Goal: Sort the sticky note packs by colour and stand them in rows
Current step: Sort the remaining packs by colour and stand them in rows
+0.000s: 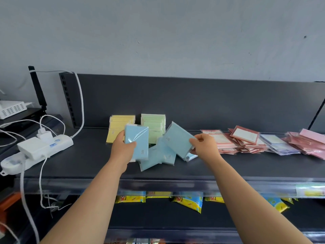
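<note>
My left hand (123, 148) grips a blue sticky note pack (138, 140) held upright above the dark shelf (88, 162). My right hand (204, 147) pinches the right edge of another blue pack (176, 138), tilted over a loose heap of blue packs (158, 155) lying flat. Behind them stand a row of yellow packs (119, 125) and a row of green packs (154, 125), both against the back panel.
Piles of red-bordered packs (244, 140), pale lilac packs (279, 145) and pink packs (309, 141) lie at the right. A white power strip (40, 147) with plugs and cables sits at the left. Yellow snack bags (190, 201) hang on the shelf below.
</note>
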Motion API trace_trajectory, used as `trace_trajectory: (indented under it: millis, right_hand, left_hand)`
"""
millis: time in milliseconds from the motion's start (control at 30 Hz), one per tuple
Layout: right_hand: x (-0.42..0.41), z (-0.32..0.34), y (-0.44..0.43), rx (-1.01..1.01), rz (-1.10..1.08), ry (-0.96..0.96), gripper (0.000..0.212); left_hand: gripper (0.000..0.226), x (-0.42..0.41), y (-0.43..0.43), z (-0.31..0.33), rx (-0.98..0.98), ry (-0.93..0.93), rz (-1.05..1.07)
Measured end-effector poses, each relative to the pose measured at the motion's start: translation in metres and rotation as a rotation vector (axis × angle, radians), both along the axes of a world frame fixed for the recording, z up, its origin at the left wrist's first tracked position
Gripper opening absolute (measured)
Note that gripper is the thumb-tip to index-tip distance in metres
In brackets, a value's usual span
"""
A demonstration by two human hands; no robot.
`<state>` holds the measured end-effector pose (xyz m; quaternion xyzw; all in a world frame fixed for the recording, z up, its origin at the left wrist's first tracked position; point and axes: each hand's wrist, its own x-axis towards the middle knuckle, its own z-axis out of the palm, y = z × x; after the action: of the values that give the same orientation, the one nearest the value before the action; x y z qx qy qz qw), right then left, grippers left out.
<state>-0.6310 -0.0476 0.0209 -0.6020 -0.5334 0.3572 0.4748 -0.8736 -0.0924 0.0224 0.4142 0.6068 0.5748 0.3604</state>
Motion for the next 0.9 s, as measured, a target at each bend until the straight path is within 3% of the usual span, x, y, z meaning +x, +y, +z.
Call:
trace_trajectory:
  millis: [167,333,467,733,833,900]
  right_hand:
    - [0.010,0.007,0.002,0.069,-0.041,0.000,0.012]
    - [0.021,0.018,0.000,0.196,0.038,0.040,0.029]
    - [0.018,0.021,-0.003,0.174,0.215,-0.060,0.033]
    - [0.010,0.023,-0.001,0.152,0.338,0.017,0.009]
    - [0.011,0.020,0.001,0.158,0.294,0.059,0.009]
    - [0.015,0.019,0.003,0.177,0.222,0.132,0.007]
  left_hand:
    - [0.047,0.010,0.006,0.009,-0.016,-0.092,-0.156]
    - [0.051,0.020,0.011,0.018,-0.028,0.042,-0.261]
    - [0.049,0.036,0.014,0.030,-0.080,0.181,-0.392]
    - [0.024,0.063,0.020,0.046,-0.178,0.376,-0.525]
    - [0.019,0.060,0.020,0.044,-0.185,0.343,-0.538]
    - [0.023,0.054,0.019,0.038,-0.215,0.228,-0.559]
